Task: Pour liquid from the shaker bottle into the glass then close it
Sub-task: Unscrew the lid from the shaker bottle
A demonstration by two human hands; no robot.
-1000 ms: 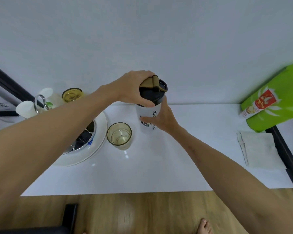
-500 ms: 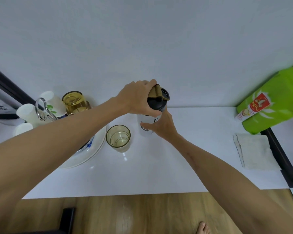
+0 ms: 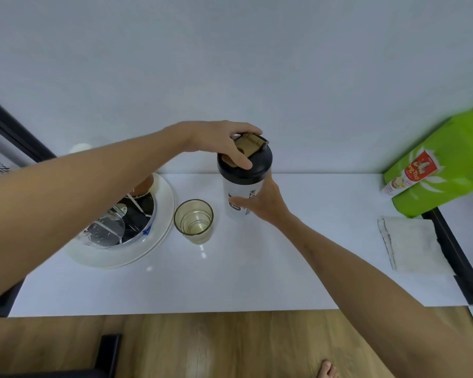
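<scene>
Beside glass (image 3: 194,220), stacked plates (image 3: 159,236).

Glossy white table (image 3: 230,282) — clear glass (image 3: 194,221), wood floor (image 3: 216,347).

White surface (image 3: 230,282) against a pale wall (image 3: 230,64). Far left: stacked white plates (image 3: 148,249) carrying a dark bowl (image 3: 137,219) with a clear lid or wrap, partly hidden. Far right: green pouch (image 3: 448,165) with red label, leaning. Near it, a folded white cloth (image 3: 413,244) lying flat. Wood floor (image 3: 202,347) below; bare toes (image 3: 328,370) at the bottom edge.
</scene>
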